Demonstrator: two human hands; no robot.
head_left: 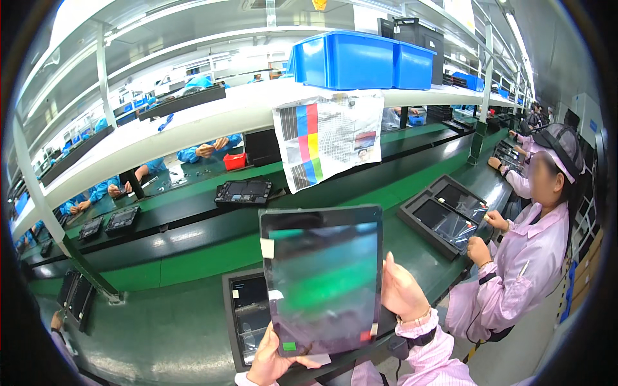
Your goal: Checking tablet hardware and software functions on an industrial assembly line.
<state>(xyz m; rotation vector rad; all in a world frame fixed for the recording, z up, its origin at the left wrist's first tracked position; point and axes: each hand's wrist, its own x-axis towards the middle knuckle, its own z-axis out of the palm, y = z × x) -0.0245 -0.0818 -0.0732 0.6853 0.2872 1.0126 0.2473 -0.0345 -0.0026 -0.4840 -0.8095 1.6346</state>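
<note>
A tablet (325, 283) with a dark frame stands nearly upright in front of me. Its glossy screen shows blurred green and grey bands, a green square at the lower left and a red one at the lower right. Pale tabs stick to its edges. My left hand (273, 361) is closed around the bottom left corner. At the right edge, my right hand (403, 287) holds the tablet's side, with some fingers hidden. Behind and left of the tablet, a dark tray (228, 302) with a dark panel in it lies on the green bench, partly covered.
To my right, a co-worker in pink (521, 270) handles film over a black tray (425, 219) of panels. A conveyor ahead carries a black tray of parts (243, 192). A printed sheet (331, 141) hangs from the shelf below blue bins (347, 61). A metal post (84, 267) stands left.
</note>
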